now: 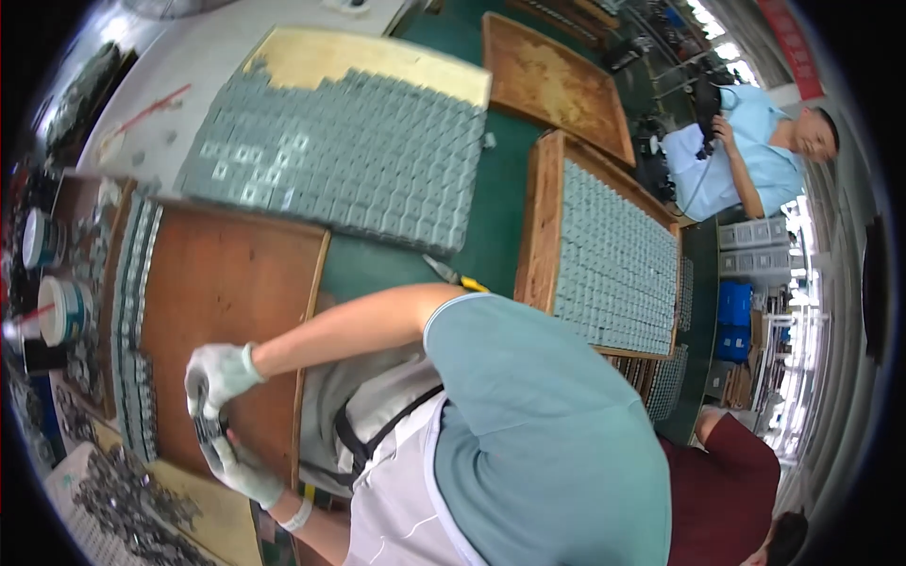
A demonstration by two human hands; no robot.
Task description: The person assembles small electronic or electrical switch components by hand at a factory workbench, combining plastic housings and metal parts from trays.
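Both gloved hands busy: left [245, 476] and right [224, 371] gripping same small dark part [209, 429] (can't make out exact shape, tbh), over brown tray [226, 283], toward its lower left corner. Grey blocks [140, 406] line tray's left edge. Yellow-handled tool [462, 278] lies on green bench [363, 283], just off lower right corner of block-covered board [311, 55].

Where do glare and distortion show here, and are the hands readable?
Head view: fisheye bends the pale board and leaves black corners; same view, glare bleaches the shelving at right; head view again, the gloved hands have readable outlines, but the dark parts they hold lack fine detail.
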